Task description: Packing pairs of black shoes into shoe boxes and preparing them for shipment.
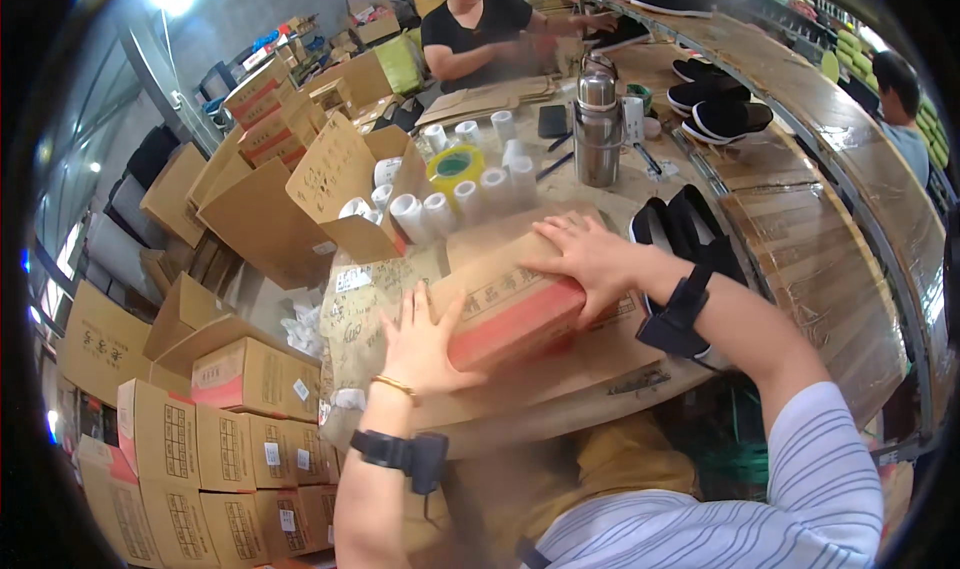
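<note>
A closed cardboard shoe box [500, 294] with a red stripe on its near side lies on the worktable [620, 369]. My right hand [583, 256] lies flat on the box's lid, fingers spread. My left hand [420, 344] presses against the box's near left end, fingers apart. Both wrists carry black bands. A pair of black shoes [690, 231] sits just right of the box, behind my right forearm.
An open carton [340, 184] with white rolls [440, 209] stands behind the box, with a yellow tape roll [455, 166] and a steel flask [597, 129]. A person in black [475, 29] works across the table. Stacked cartons [240, 439] fill the floor at left. More black shoes [725, 117] lie at right.
</note>
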The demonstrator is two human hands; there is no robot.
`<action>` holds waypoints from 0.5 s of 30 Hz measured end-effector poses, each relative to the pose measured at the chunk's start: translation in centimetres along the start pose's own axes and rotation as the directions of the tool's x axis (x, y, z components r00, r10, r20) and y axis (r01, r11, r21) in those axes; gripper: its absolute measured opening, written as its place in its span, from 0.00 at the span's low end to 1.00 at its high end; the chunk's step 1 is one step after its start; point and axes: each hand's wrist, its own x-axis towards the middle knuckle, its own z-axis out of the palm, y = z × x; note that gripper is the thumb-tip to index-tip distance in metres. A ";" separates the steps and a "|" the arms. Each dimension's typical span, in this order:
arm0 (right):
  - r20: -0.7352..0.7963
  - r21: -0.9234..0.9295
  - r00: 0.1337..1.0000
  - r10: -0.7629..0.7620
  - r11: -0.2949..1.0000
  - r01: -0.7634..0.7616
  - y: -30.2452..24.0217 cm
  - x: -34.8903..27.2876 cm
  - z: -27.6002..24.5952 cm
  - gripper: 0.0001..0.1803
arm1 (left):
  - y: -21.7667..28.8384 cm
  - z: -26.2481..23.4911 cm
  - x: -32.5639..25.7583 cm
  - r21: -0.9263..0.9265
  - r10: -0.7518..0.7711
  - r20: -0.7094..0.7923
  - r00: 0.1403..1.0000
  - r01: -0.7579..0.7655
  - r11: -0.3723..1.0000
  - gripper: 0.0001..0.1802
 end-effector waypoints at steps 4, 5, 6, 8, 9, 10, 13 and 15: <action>-0.001 0.193 0.995 -0.096 0.977 0.094 0.9 1.2 -1.5 0.55 | -1.4 -0.6 0.8 -0.202 0.028 0.124 0.992 -0.002 0.979 0.57; -0.017 0.249 0.994 -0.108 0.962 0.108 1.4 1.5 -2.0 0.53 | -1.3 -1.6 1.1 -0.175 0.013 0.163 0.986 0.016 0.984 0.56; -0.006 0.264 0.994 -0.105 0.959 0.103 1.5 1.2 -1.1 0.53 | -0.9 -0.9 1.0 -0.182 0.017 0.180 0.983 0.017 0.983 0.56; -0.281 0.053 0.954 -0.105 0.991 0.125 1.7 0.9 1.4 0.50 | 0.2 0.5 0.5 -0.069 -0.046 -0.034 0.998 0.044 0.997 0.56; -0.359 0.038 0.929 -0.095 0.992 0.117 1.2 1.0 2.5 0.43 | 0.5 0.9 0.2 -0.037 -0.048 -0.056 0.997 0.046 0.998 0.55; -0.360 0.042 0.926 -0.112 0.990 0.136 1.4 0.7 2.9 0.43 | 0.4 1.4 0.3 -0.032 -0.068 -0.053 0.996 0.066 0.997 0.55; -0.486 0.690 0.844 0.224 0.692 0.213 0.4 0.6 4.5 0.35 | 0.4 2.9 -1.0 -0.090 -0.058 -0.310 0.949 0.032 0.995 0.51; -0.635 0.760 0.641 0.431 0.498 0.418 2.3 0.1 7.0 0.31 | 0.1 4.4 -1.8 -0.326 -0.116 -0.570 0.814 -0.094 0.941 0.53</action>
